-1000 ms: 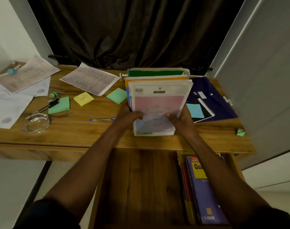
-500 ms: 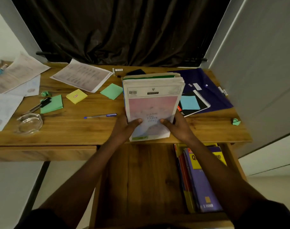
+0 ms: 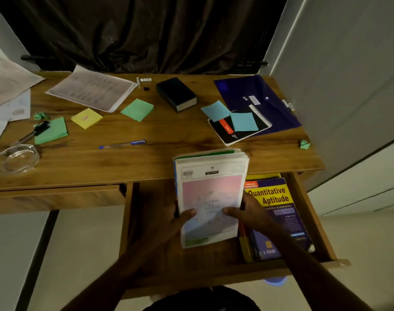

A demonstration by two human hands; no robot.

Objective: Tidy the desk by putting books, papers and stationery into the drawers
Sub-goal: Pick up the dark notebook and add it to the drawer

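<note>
A stack of books (image 3: 210, 191) with a pink and white cover on top hangs over the open right drawer (image 3: 308, 212), its far end still above the desk edge. My left hand (image 3: 180, 217) grips its left side and my right hand (image 3: 245, 212) grips its right side, thumbs on the cover. Inside the drawer, along the right wall, lie books, the top one a purple and yellow "Quantitative Aptitude" book (image 3: 279, 212). The drawer's left half shows bare wood.
On the desk (image 3: 169, 153) lie a blue pen (image 3: 122, 144), a black book (image 3: 176, 94), a spiral notebook (image 3: 238, 124) with blue sticky notes, a purple folder (image 3: 259, 97), green and yellow sticky pads, printed papers (image 3: 90, 90), a glass dish (image 3: 18, 158) and black pens (image 3: 32, 133). The left drawer (image 3: 57, 196) is closed.
Both hands have pulled the stack of books off the desk toward me and lowered it over the open drawer. A black book behind it is now uncovered.
</note>
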